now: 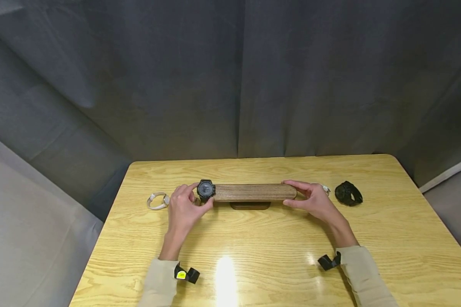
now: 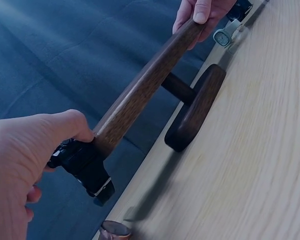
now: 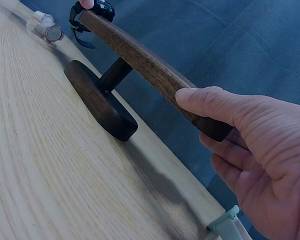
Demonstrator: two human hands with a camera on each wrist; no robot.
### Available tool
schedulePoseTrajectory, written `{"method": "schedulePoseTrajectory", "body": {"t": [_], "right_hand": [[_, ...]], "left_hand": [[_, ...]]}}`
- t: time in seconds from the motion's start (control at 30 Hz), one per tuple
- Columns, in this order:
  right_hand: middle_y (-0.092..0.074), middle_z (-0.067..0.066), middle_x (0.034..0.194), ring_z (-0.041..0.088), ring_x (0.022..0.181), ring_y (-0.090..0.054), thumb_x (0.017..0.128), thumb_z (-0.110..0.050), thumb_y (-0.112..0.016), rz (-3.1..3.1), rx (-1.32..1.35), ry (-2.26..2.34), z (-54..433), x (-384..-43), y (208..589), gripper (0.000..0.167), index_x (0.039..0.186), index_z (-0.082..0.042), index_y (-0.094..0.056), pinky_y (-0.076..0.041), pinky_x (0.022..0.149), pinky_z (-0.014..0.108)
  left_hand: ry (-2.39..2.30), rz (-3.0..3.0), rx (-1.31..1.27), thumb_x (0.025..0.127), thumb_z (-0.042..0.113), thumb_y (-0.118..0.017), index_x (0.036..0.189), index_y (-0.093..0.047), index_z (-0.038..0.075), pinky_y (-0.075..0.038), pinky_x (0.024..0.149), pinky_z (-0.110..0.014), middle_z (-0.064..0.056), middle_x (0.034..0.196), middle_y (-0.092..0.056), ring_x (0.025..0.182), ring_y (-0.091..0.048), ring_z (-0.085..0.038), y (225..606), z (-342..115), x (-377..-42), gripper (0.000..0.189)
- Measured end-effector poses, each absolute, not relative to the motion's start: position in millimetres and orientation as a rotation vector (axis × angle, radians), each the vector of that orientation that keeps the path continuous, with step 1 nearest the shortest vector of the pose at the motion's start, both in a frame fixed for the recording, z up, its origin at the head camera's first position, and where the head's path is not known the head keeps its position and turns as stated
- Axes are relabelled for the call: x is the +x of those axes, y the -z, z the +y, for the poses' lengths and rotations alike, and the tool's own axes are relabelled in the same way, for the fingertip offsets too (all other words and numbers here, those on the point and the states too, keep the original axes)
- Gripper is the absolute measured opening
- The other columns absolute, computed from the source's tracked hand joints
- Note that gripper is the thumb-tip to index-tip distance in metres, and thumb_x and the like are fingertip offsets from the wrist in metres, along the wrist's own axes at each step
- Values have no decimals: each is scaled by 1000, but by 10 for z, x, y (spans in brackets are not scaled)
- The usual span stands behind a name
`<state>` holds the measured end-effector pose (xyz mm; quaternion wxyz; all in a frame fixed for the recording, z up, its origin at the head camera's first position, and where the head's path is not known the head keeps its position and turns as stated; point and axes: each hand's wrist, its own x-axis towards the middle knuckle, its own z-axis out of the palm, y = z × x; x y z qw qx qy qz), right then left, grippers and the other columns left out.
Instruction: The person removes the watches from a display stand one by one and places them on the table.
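A dark wooden watch stand has a long crossbar [image 1: 249,192] on a short post above a rounded base [image 3: 102,102]. A black digital watch [image 1: 205,189] is at the crossbar's left end, its dark strap [image 2: 97,182] hanging below. My left hand [image 1: 184,207] pinches this watch between thumb and fingers, the thumb reaching the bar's end. How far the strap goes round the bar is hidden. With thumb on one side and fingers on the other, my right hand [image 1: 313,200] grips the crossbar's right end.
A white-strapped watch [image 1: 157,201] lies left of my left hand, and a brownish one [image 2: 115,230] is partly hidden by that hand. Behind my right hand is a pale mint watch [image 2: 222,37]; a second black watch [image 1: 347,194] lies farther right. A dark curtain [image 1: 238,85] hangs behind the table.
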<state>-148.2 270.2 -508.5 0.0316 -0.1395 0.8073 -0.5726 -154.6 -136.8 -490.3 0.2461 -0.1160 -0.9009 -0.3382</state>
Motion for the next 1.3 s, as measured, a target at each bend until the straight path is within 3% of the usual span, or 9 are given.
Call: {"method": "schedulePoseTrajectory", "body": {"t": [0.9, 1.1, 1.3], "right_hand": [[-61, 17, 146, 36, 142, -49, 88, -14, -86, 2504, -423, 1765, 2688, -1465, 5097, 58, 142, -9, -65, -48, 103, 16], [-62, 15, 146, 35, 142, -50, 87, -14, -87, 2476, -415, 1790, 2669, -1446, 5089, 59, 142, -10, -65, -50, 102, 18], [-62, 15, 146, 35, 141, -51, 87, -14, -87, 2475, -425, 1798, 2649, -1439, 5084, 59, 142, -10, -65, -51, 101, 19]], "left_hand": [[745, -2501, -301, 72, 32, -92, 118, -76, -1, -39, 56, -32, -3, 70, -51, 66, -46, -21, 4899, -1695, -1896, 59], [675, -2575, -271, 73, 32, -93, 121, -75, 1, -47, 63, -39, -3, 71, -53, 69, -51, -24, 4991, -1740, -2013, 59], [592, -2617, -287, 74, 32, -92, 120, -75, 0, -56, 83, -50, -13, 87, -69, 89, -66, -34, 5049, -1770, -2089, 59]]}}
